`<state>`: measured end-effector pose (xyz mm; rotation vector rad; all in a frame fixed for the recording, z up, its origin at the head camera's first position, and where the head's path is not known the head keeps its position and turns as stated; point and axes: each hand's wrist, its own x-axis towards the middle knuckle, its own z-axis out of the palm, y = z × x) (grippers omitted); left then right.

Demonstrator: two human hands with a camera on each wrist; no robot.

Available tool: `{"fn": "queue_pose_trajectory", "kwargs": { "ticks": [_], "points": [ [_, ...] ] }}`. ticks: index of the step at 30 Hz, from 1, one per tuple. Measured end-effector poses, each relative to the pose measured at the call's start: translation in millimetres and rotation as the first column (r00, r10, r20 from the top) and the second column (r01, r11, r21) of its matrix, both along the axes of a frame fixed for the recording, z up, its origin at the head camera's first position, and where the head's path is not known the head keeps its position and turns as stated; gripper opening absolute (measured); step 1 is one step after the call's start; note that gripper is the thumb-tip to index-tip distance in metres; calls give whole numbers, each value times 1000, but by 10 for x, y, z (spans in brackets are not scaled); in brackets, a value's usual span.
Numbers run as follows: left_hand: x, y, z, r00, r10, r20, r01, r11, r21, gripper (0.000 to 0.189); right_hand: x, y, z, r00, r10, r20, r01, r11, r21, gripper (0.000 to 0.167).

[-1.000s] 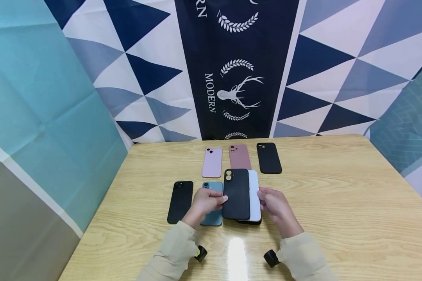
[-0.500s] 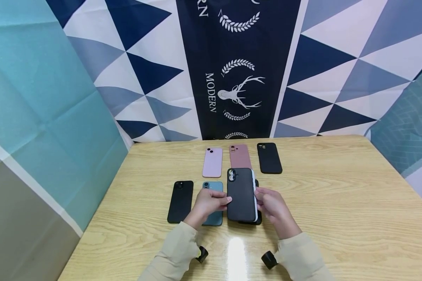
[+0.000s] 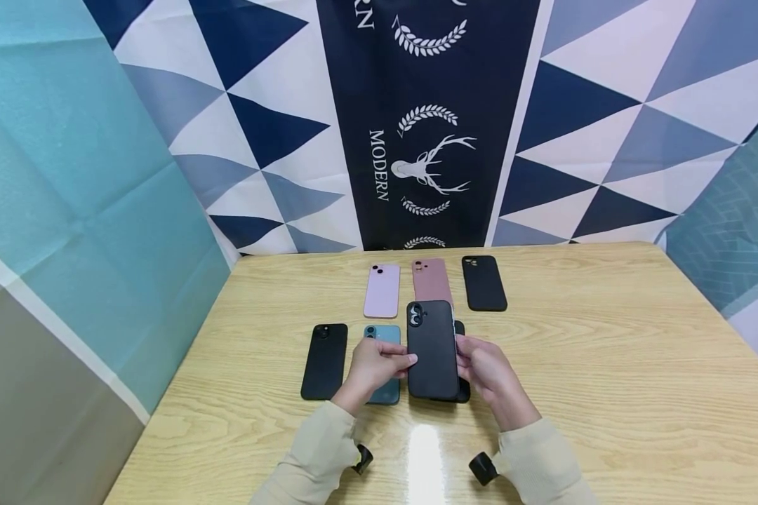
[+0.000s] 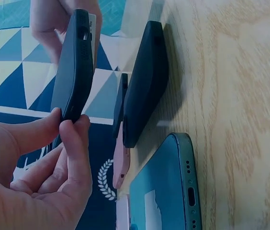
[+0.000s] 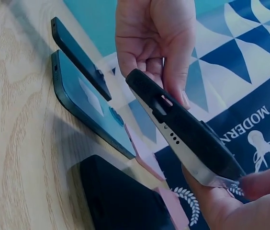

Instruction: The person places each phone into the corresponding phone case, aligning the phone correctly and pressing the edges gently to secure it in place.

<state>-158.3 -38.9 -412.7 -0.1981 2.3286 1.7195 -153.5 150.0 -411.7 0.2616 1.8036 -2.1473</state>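
My left hand (image 3: 375,365) pinches the left edge of a black phone case (image 3: 432,358), held up over the table with its back and camera cutout facing up. A pale phone with a silver edge (image 5: 185,155) lies against the case's inner side, partly seated; its side still shows below the case rim in the right wrist view. My right hand (image 3: 489,368) grips the right edge of phone and case, fingers underneath. Beneath them lies a black phone or case (image 4: 147,86) on the table. Beside my left hand is a teal phone (image 4: 161,187).
A black phone (image 3: 324,361) lies at the left. Farther back are a lilac phone (image 3: 382,291), a pink case (image 3: 432,279) and a black case (image 3: 484,283). The wooden table (image 3: 606,351) extends right, and a patterned cloth (image 3: 278,140) hangs behind.
The case has shifted right over the pale phone, which showed beside it a second ago and is now nearly covered from above. My right hand has moved slightly left.
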Motion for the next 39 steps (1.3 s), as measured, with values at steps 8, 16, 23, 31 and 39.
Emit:
{"fn": "queue_pose_trajectory", "kwargs": {
  "ticks": [8,16,23,31,39],
  "points": [
    [-13,0,-21,1000,23,0,-23,999,42,23,-5,-22,18,1000,6,29,-8,998,62,55],
    [19,-3,-44,997,-77,31,75,996,45,28,16,-9,7,998,-27,52,24,998,59,51],
    [83,-14,-4,940,-316,126,280,930,238,33,4,37,21,992,-109,59,105,993,54,53],
    [103,3,10,946,-304,111,260,920,294,40,6,40,72,990,-135,47,133,990,42,50],
    [138,53,-34,973,-215,86,183,941,286,31,-7,59,78,997,-73,40,69,992,101,55]
  ]
}}
